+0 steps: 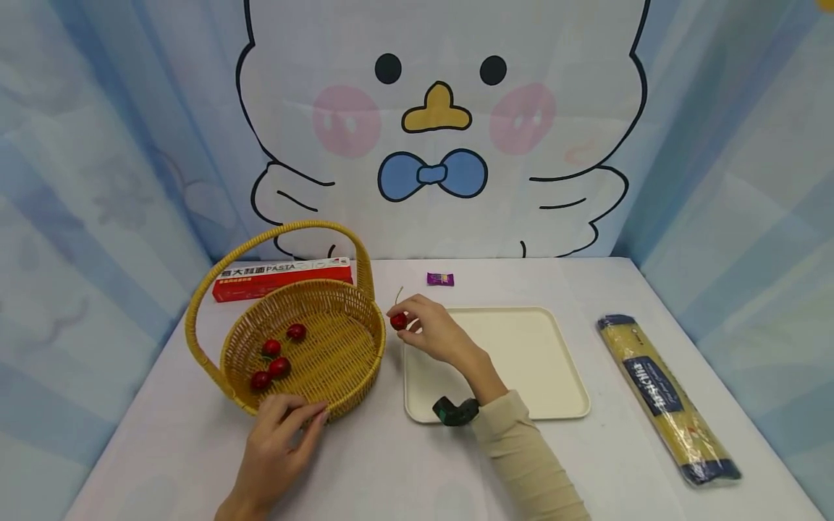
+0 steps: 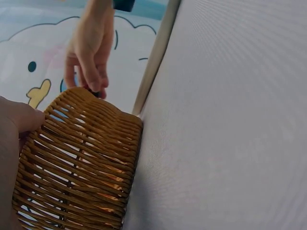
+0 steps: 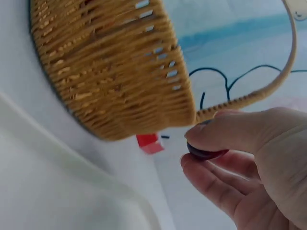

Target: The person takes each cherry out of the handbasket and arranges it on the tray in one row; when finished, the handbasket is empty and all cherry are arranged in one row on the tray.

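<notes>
A yellow wicker basket (image 1: 352, 362) with a tall handle holds several red cherries (image 1: 279, 367) in its left part. My left hand (image 1: 276, 449) grips the basket's near rim with thumb and fingers; the left wrist view shows the thumb over the woven wall (image 2: 81, 158). Between the thumb and fingers of my right hand (image 1: 438, 333) is one cherry (image 1: 399, 321), its stem pointing up, just right of the basket and above the left edge of the cream tray (image 1: 515, 362). In the right wrist view the pinched cherry (image 3: 205, 149) looks dark red.
A red pasta box (image 1: 283, 278) lies behind the basket. A small purple packet (image 1: 440, 279) is behind the tray. To the right of the tray lies a long bag of pasta (image 1: 664, 398). A printed curtain (image 1: 430, 231) hangs along the table's back edge.
</notes>
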The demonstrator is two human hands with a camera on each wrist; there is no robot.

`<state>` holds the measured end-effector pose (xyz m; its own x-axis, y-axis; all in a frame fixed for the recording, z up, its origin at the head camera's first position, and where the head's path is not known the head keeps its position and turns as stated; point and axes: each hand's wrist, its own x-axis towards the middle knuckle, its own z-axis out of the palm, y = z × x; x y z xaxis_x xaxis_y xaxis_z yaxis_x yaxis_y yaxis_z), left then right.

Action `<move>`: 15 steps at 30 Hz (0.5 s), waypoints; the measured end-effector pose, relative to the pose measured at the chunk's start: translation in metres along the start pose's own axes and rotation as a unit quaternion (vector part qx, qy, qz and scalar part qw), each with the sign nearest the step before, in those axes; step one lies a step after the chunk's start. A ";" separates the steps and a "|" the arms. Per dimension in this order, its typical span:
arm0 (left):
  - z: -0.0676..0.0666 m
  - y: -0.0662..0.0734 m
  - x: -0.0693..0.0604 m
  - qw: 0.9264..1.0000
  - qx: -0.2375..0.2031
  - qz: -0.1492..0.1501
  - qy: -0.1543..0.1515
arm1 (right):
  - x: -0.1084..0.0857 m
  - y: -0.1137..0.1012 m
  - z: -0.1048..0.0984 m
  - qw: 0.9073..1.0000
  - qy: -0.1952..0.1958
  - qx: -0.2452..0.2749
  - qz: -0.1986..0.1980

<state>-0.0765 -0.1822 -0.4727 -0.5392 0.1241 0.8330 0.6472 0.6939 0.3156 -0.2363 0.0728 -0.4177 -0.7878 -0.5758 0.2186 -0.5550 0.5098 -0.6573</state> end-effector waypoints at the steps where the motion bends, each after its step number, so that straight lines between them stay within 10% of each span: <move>1: 0.000 0.000 0.000 1.000 0.000 0.000 0.000 | 0.000 0.003 0.001 1.000 -0.002 0.006 0.008; 15: -0.003 0.001 0.000 1.000 0.000 -0.018 -0.015 | 0.002 0.028 0.006 0.995 0.019 -0.021 0.098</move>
<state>-0.0741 -0.1832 -0.4715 -0.5784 0.1200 0.8069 0.6265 0.6989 0.3451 -0.2516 0.0825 -0.4402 -0.8914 -0.4378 0.1172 -0.3995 0.6368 -0.6594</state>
